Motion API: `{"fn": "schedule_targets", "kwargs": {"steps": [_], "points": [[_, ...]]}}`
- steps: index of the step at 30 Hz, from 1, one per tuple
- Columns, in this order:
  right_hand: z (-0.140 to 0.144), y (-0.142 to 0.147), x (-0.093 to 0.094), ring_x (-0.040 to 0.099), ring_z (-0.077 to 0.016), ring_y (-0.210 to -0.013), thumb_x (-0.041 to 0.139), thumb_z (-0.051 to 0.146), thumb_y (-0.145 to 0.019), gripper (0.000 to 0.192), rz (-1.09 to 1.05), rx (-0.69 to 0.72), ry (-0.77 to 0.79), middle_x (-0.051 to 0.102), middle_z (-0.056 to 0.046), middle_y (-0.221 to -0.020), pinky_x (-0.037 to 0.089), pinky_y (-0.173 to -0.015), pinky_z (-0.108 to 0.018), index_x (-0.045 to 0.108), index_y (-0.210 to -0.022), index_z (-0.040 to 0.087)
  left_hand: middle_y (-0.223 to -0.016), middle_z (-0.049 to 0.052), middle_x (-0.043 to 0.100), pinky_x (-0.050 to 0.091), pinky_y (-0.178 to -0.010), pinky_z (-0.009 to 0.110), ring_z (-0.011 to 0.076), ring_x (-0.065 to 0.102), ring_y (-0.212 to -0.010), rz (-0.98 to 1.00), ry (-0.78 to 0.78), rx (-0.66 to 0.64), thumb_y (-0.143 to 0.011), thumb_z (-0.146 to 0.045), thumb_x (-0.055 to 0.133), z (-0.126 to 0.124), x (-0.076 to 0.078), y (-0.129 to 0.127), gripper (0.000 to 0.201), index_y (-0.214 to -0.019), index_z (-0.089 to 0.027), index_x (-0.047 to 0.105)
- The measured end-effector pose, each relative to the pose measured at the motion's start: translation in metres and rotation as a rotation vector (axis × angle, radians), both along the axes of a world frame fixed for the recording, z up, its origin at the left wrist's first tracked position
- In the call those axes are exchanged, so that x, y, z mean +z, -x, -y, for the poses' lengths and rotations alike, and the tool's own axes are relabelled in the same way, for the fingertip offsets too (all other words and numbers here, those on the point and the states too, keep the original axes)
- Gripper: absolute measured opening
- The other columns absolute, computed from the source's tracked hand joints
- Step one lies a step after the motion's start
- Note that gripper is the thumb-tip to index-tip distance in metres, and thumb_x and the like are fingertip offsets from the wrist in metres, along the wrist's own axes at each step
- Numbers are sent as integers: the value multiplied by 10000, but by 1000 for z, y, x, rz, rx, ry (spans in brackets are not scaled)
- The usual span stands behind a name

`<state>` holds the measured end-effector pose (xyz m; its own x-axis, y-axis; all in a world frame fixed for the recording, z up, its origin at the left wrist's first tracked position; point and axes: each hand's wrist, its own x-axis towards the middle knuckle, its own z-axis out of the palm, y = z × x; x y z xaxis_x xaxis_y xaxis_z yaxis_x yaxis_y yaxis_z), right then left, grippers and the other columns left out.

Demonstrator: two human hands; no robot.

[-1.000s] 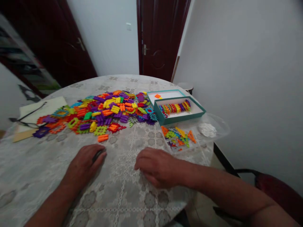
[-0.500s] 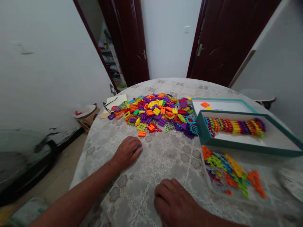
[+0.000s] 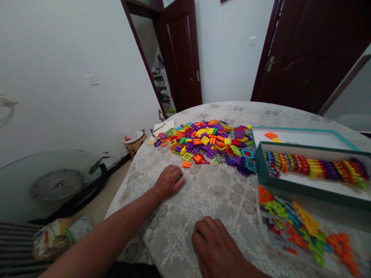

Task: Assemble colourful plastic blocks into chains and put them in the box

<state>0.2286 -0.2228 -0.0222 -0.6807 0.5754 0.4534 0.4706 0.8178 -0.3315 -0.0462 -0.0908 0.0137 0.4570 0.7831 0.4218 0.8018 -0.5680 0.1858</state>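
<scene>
My left hand [image 3: 170,181] rests on the patterned tablecloth, its thumb apart from the loosely bent fingers, with nothing visible between them. Just beyond it lies an orange ridged block [image 3: 186,164], at the near edge of a large pile of colourful plastic building pieces [image 3: 199,143]. The hand does not touch that block. Closer to me, my right hand [image 3: 214,241] lies knuckles up on the cloth, fingers curled in a loose fist. No object shows in it, though its palm side is hidden.
On the right, a teal-edged box [image 3: 307,184] holds a row of ridged blocks [image 3: 313,168]. Its shallow lid [image 3: 304,135] lies behind, and a clear tray [image 3: 262,224] of flat pieces in front. Glasses [image 3: 158,133] lie on paper at the far left. A glass-topped stand [image 3: 58,185] is beside the table.
The view has swung left, so the table and its contents sit further right in the picture. Both hands stay resting on the cloth; the pile looks unchanged.
</scene>
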Motion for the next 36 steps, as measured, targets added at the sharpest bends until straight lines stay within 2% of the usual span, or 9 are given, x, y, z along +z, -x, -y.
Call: {"fn": "schedule_targets", "kwargs": {"steps": [10,17,36], "points": [[6,-1,10,497,-258,-1055,678,192,-905,131,130,-8,180,624,-51,-1141,390,-969,-420,640,-1026,224,-1044,115,698,527,-961,447,257,630,-1016,-56,-3,23,-998,-374,608,0,1,-2,171,-990,-209,651],[9,-3,20,484,-260,-1146,652,193,-913,196,182,-20,240,604,-62,-1222,364,-1097,-445,634,-1106,220,-1018,109,693,524,-946,432,259,629,-1000,-41,-8,29,-988,-379,612,-1,-2,-1,174,-956,-213,652],[10,-3,32,487,-251,-1150,639,183,-866,213,197,-33,302,609,-64,-1239,383,-1092,-426,628,-1076,216,-985,104,688,515,-912,431,260,620,-976,-6,-26,10,-990,-348,606,-2,-4,1,162,-923,-206,647]]}}
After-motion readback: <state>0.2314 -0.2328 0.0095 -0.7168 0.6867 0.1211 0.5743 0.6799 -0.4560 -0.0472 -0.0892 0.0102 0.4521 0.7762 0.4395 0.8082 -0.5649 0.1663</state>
